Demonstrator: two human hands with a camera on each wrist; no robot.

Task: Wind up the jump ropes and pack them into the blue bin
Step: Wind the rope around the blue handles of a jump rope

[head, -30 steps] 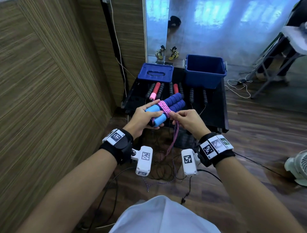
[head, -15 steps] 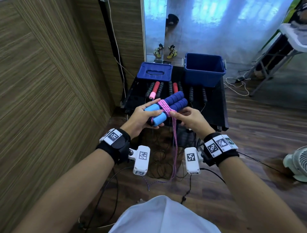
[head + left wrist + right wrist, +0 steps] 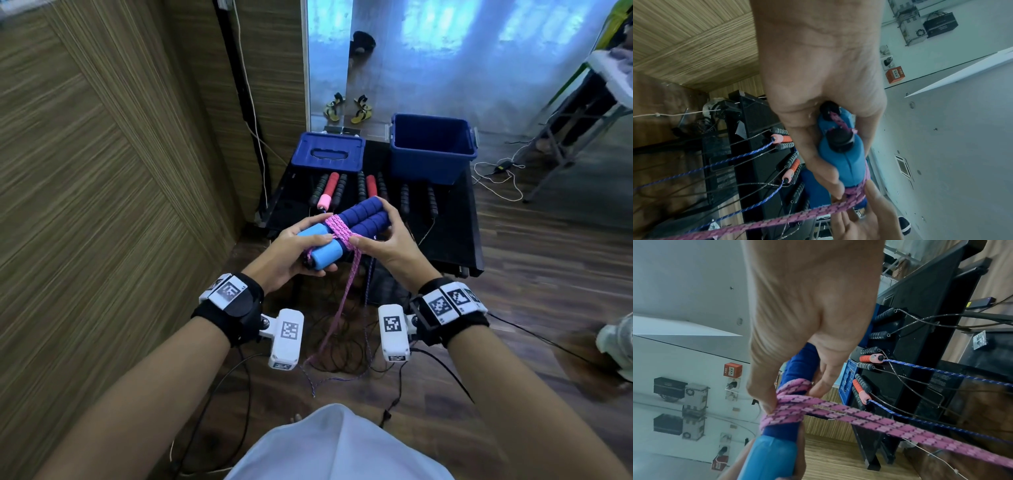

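The left hand [image 3: 298, 250] holds the light blue ends of two handles [image 3: 346, 229]; the right hand [image 3: 387, 240] holds their dark blue part, thumb pressing the pink rope [image 3: 337, 229] wound round them; the blue bin [image 3: 432, 150] sits on the far right of the desk [image 3: 452, 236].

Bare forearms wear black wrist straps [image 3: 236, 310] carrying white camera modules [image 3: 287, 339] printed with square black-and-white marker tags.
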